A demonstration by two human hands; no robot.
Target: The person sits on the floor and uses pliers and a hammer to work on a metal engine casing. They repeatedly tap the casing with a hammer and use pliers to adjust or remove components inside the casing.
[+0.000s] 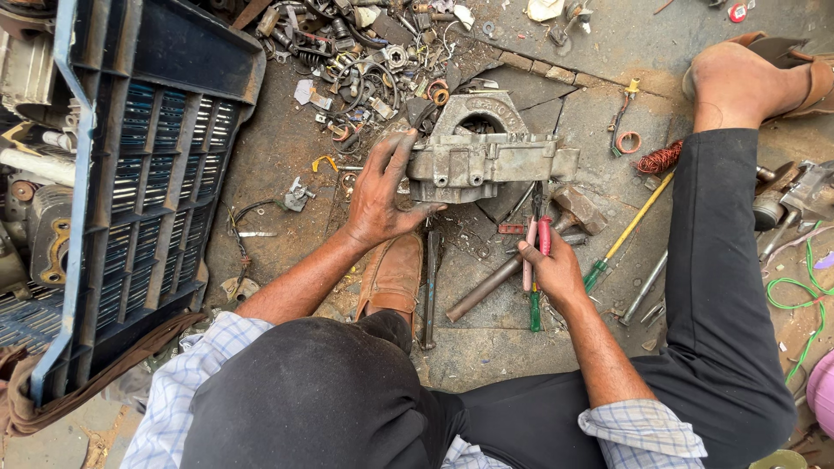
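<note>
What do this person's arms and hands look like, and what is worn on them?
Both hands are bare, with no gloves, and smeared with dark grime: the left hand and the right hand. The forearms are uncovered too. The sleeves of a pale blue-and-white checked shirt are rolled up near the elbows. No watch or rings are visible.

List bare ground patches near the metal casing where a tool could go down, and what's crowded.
Bare ground lies between the blue crate and the left hand on the metal casing. A second patch sits below the hammer, between the legs. Crowded: scrap pile above the casing, and tools around the right hand holding the pliers.
</note>
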